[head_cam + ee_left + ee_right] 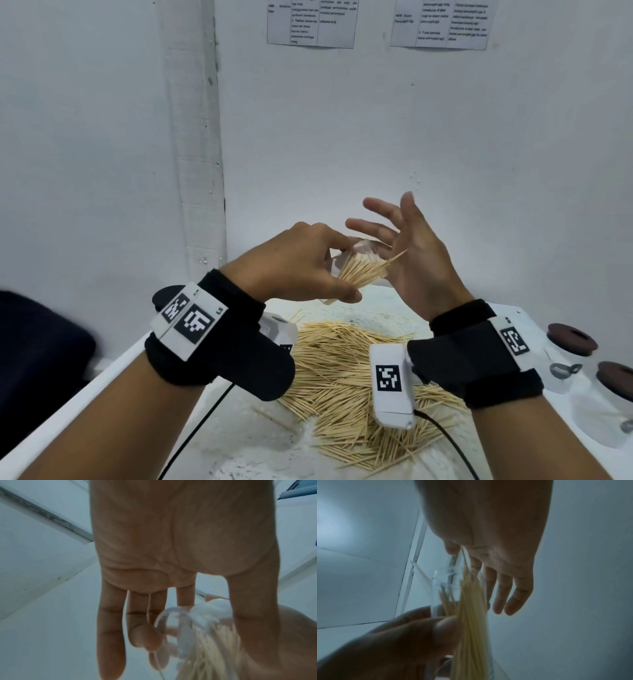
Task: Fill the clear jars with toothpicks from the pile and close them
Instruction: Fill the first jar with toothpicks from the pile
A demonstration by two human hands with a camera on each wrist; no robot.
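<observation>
My left hand (308,270) grips a clear jar (356,260), lifted above the table and tilted on its side. A bundle of toothpicks (363,272) fills the jar, with their ends pointing at my right hand (407,246). That hand is flat, fingers straight and spread, and its palm is against the toothpick tips. In the left wrist view the jar (178,626) lies between my thumb and curled fingers. The right wrist view shows the toothpicks (471,622) running through the jar (443,586) under my straight fingers (506,591). The loose toothpick pile (342,373) lies on the white table (239,442) below.
Two clear jars with brown lids (571,339) (616,377) stand at the table's right edge. A white wall rises close behind the table, with papers (310,22) stuck on it. A dark object (37,363) sits off the table's left side. Black cables (202,421) hang from my wrists.
</observation>
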